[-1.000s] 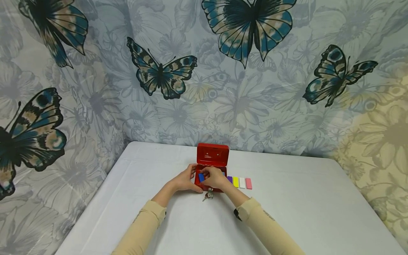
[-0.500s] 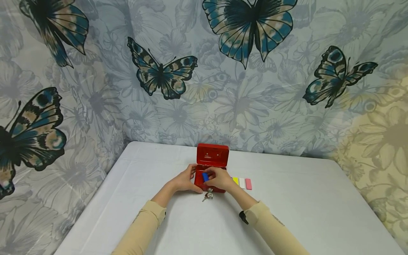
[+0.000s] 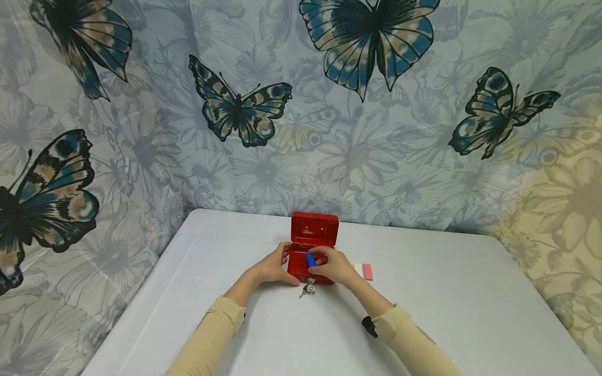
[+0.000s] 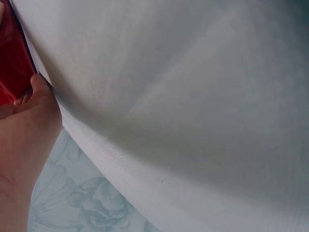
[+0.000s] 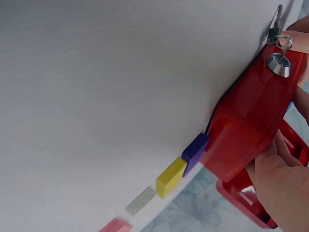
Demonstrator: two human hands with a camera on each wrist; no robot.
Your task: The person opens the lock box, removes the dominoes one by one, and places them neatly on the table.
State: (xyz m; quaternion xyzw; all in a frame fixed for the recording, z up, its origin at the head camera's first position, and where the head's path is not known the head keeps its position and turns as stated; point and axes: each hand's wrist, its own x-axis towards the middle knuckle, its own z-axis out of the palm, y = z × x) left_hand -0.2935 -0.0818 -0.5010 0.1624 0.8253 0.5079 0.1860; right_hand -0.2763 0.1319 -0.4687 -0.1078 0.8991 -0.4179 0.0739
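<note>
A small red cash box (image 3: pixel 314 230) stands on the table with its lid raised. My left hand (image 3: pixel 271 265) holds its left side, fingers toward the back and thumb at the front corner. Over the box's interior, my right hand (image 3: pixel 335 265) pinches a blue rectangular block (image 3: pixel 311 260) between thumb and fingers. In the right wrist view, keys hang at the round lock (image 5: pixel 278 65) on the box's front. The right hand hides part of the interior from the head view.
Beside the box's right end lie a purple block (image 5: pixel 195 149), a yellow block (image 5: pixel 171 177), a white block (image 5: pixel 141 200) and a pink block (image 5: pixel 116 226) in a row. A white cloth covers the table (image 3: pixel 447 303), with butterfly-patterned fabric (image 3: pixel 376 156) hanging behind.
My right hand has moved right across the box with the blue block, now covering the purple and most of the yellow block in the head view. My left hand stays put.
</note>
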